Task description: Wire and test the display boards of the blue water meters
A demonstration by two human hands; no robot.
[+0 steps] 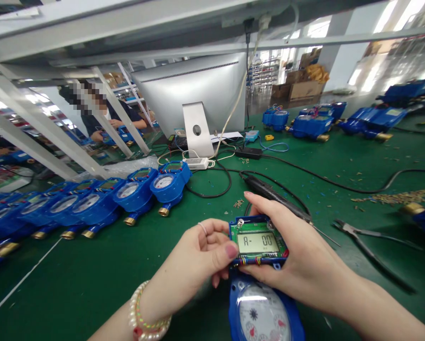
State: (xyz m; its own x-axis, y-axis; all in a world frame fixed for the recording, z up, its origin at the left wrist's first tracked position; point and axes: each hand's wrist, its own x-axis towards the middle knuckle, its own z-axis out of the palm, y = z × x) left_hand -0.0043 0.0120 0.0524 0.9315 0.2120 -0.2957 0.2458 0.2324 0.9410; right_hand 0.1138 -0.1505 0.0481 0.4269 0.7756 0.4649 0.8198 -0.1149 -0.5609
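A blue water meter with a round dial lies at the bottom centre. Its display module, a green circuit board in a blue housing, shows "A- 00" on the screen. My right hand grips the module from the right, fingers behind the top edge and below the bottom edge. At the module's left edge, my left hand pinches it between thumb and fingers. Coloured wires run along the module's lower edge. The left fingertips are partly hidden behind the housing.
A row of blue meters stretches left. Behind are a monitor and a person. Right of my hands lie a black-handled tool, pliers and small scraps. More meters stand at the back right.
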